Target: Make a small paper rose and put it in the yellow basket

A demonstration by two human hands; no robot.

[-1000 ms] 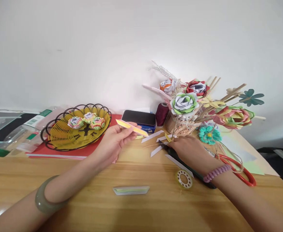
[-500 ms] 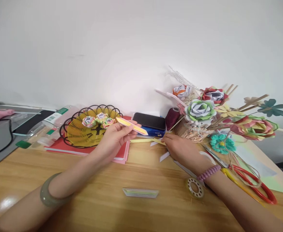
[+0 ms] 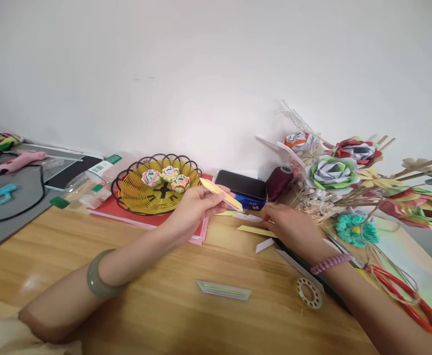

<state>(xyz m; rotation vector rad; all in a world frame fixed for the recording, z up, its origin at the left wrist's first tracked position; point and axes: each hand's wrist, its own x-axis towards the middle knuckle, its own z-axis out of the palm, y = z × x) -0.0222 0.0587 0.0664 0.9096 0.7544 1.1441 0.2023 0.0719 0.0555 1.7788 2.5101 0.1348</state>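
Observation:
My left hand pinches a folded paper strip, yellow-orange with white edges and pointed ends, above the table. My right hand is low over the paper strips beside a blue box, its fingers curled down. Their tips are close to a yellow paper strip on the table; whether they grip anything is hidden. White paper pieces lie near that hand. A small stack of folded strips rests on the table in front of me.
A yellow basket with paper flowers stands on red paper. At right are a paper-flower arrangement, red-handled scissors and a tape roll. A plastic bottle and pink glue gun lie left.
The view has turned slightly left, so things sit farther right. The yellow strip by my right fingers now lies lower, nearer me. My left hand still holds its folded strip.

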